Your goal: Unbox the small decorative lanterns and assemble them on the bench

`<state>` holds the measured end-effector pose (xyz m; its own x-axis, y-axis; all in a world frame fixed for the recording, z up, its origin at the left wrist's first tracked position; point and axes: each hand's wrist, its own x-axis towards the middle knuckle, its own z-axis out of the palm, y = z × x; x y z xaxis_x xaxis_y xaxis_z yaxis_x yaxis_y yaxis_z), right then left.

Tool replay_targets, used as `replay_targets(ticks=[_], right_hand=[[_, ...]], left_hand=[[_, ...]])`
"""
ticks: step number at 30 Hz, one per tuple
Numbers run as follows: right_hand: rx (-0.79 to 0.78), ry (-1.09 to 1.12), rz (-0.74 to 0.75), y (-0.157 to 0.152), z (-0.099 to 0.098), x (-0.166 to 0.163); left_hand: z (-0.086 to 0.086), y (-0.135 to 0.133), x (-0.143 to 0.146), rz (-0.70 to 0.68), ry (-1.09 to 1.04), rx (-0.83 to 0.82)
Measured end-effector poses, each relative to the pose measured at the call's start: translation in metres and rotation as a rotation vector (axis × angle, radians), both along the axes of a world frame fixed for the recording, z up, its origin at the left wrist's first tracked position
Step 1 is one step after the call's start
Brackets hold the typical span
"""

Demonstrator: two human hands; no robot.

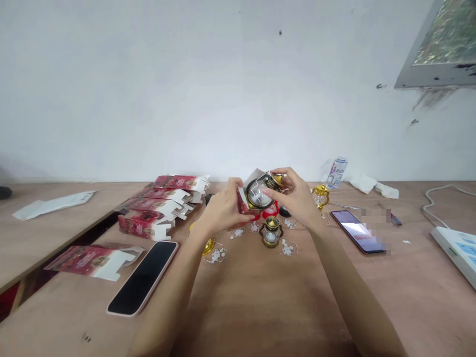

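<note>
My left hand [222, 208] grips a small red and white carton [247, 194] by its open end, above the middle of the wooden table [260, 297]. My right hand [297, 196] holds a small gold and black lantern [262, 191] with a clear globe, its base at the carton's mouth. Another small lantern [271, 231] stands upright on the table just below both hands. Small white pieces in clear wrappers [287, 247] lie around it.
A stack of red cartons [159, 206] lies to the left, with one flat carton [92, 259] nearer me. A dark phone [143, 277] lies at the left, a second phone [357, 231] at the right. A gold lantern [321, 194], a plastic bottle [336, 172] and a power strip [459, 248] sit to the right.
</note>
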<state>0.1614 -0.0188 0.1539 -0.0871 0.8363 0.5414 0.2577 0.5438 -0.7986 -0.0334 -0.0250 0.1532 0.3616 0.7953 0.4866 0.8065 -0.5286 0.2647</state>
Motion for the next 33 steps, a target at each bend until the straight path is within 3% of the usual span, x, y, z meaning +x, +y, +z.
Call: replay_targets(ticks=[6,9,19,26,28,33], right_hand=[[0.131,-0.051,-0.022,0.0,-0.003,-0.005],[0.24,-0.121,0.057,-0.002,-0.002,-0.005],[0.039,-0.248,0.284,0.006,0.0,0.014],[0.22,-0.34,0.287,0.003,0.002,0.012],[0.226,-0.284,0.289,0.0,0.003,0.011],[0.293,0.148,0.175,0.004,0.001,0.012]], left_hand=[[0.0,-0.004,0.007,-0.044,-0.068,0.037],[0.0,-0.006,0.011,-0.05,-0.129,0.013],[0.0,-0.01,0.016,-0.19,-0.32,-0.206],[-0.003,-0.008,0.018,-0.297,-0.499,-0.225],[-0.003,-0.007,0.018,-0.334,-0.51,-0.195],[0.001,-0.009,0.015,-0.376,-0.525,-0.065]])
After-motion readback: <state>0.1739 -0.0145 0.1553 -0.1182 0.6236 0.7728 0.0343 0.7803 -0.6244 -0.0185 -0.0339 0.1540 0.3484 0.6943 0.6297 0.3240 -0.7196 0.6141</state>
